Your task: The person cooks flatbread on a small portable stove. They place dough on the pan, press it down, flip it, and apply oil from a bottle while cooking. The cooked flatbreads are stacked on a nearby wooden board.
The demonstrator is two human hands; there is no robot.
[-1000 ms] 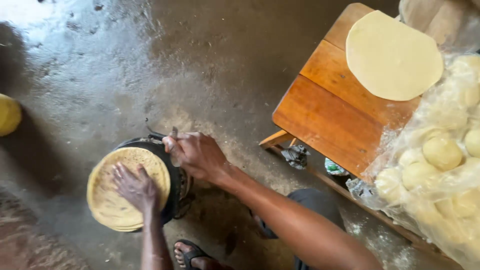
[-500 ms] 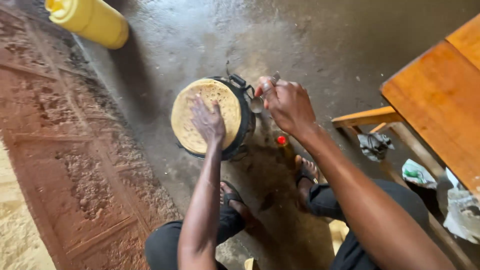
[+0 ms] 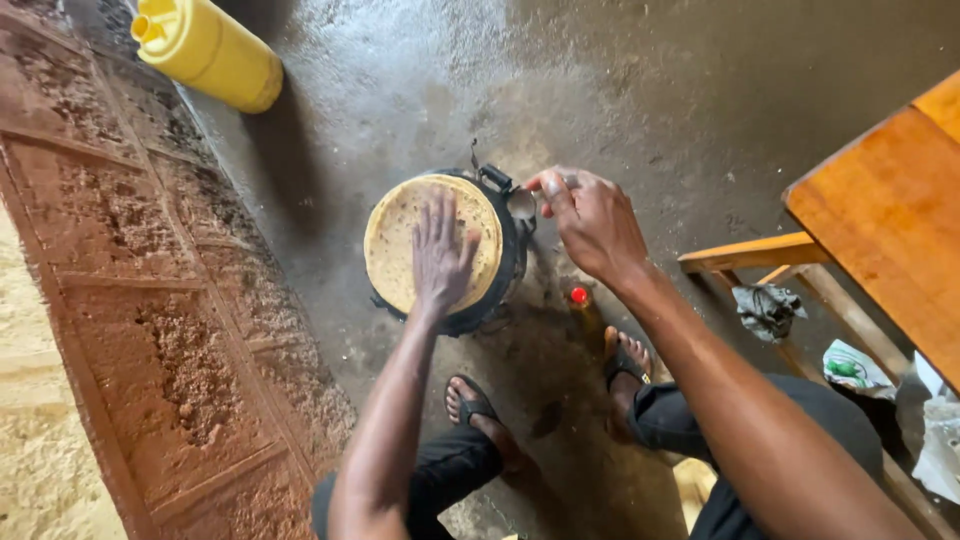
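Head view shows the left hand (image 3: 441, 250) flat and open on the flatbread (image 3: 400, 240) atop the pan (image 3: 505, 270), as before, while the right hand (image 3: 590, 220), pinching a spoon (image 3: 522, 203), stays at the rim.

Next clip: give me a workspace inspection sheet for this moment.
Surface: dark, stained concrete floor.
Job's things: round flatbread lying on a black pan at floor level; a spoon at the pan's edge.
Clutter: small red-capped bottle, rag and plastic bag under the wooden table.
Hands: left hand flat on the flatbread; right hand holding the spoon.
Cables: nothing seen.
Surroundings: yellow jerrycan, reddish brick paving.
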